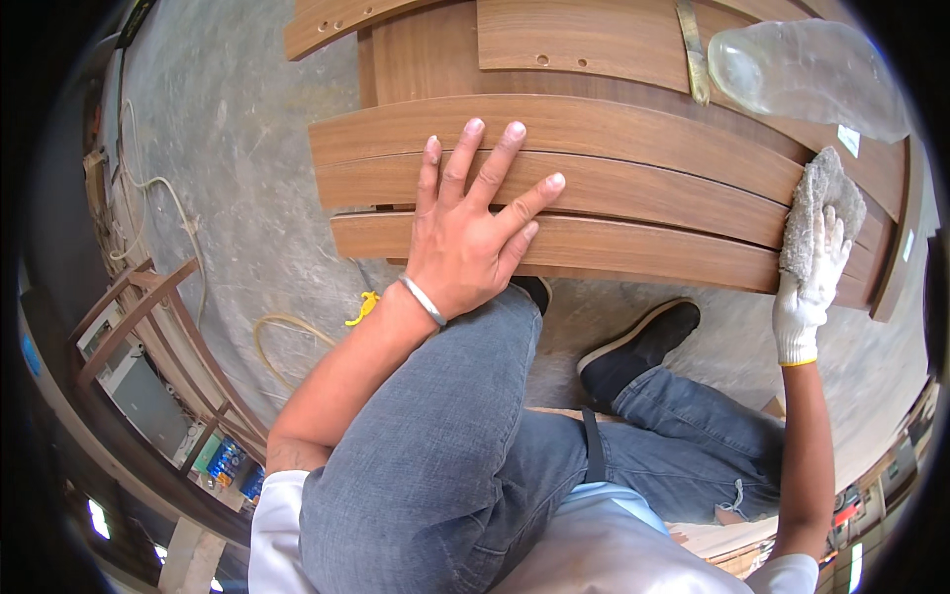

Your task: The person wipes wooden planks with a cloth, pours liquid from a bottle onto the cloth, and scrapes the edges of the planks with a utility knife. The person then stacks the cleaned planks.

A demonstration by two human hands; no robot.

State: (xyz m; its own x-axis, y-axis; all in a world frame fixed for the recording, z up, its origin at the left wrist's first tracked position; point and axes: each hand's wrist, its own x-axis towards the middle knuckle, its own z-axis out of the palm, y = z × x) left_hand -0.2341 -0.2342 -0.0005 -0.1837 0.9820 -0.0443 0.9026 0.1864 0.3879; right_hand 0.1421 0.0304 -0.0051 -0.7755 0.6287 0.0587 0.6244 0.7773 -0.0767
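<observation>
Several curved brown wooden slats (673, 188) lie side by side before me, with narrow gaps between them. My bare left hand (465, 223) rests flat across the slats near their left ends, fingers spread; a silver bracelet circles its wrist. At the other end of the slats, my right hand (809, 282) wears a white knit glove with a yellow hem. It presses a fuzzy grey rag (816, 193) onto the wood, thumb and fingers against the cloth. Part of the rag's underside is hidden.
Beyond the slats lie a flat paintbrush (697, 74) and a cloudy plastic bottle (811, 77) on more wood panels (594, 35). A hose (183, 213) and a yellow item (363, 309) are on the concrete floor (242, 109). A wooden frame (134, 317) stands left.
</observation>
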